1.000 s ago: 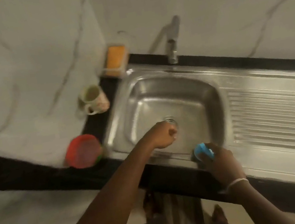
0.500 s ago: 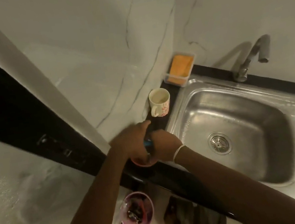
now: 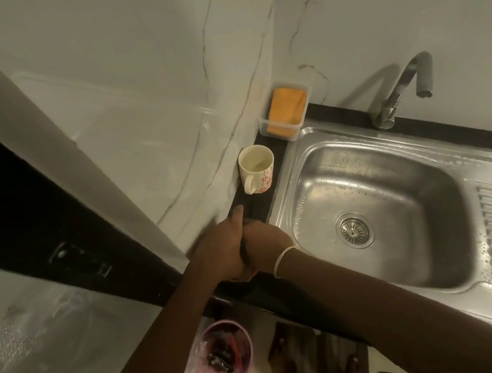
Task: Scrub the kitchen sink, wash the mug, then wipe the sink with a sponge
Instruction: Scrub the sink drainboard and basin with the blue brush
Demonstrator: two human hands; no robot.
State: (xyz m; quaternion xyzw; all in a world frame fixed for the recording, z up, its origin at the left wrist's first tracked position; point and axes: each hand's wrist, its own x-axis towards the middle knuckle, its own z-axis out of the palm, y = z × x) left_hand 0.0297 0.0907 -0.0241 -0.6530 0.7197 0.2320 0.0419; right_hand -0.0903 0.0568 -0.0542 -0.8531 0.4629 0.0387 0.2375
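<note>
Grip unclear: left hand (image 3: 221, 252) touches right hand (image 3: 265, 241).

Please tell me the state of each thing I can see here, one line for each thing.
mug: upright, on the counter, unheld.
sponge: in its clear tray.
faucet: no water running.
sink: wet, nothing in the basin.
left hand and right hand: together on the counter; grip hidden.

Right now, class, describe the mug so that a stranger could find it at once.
Start at the steel sink and look to the dark counter strip along its left edge. The mug stands there upright, between the hands and a clear tub holding an orange sponge. It alone is cream with red flowers.
</note>
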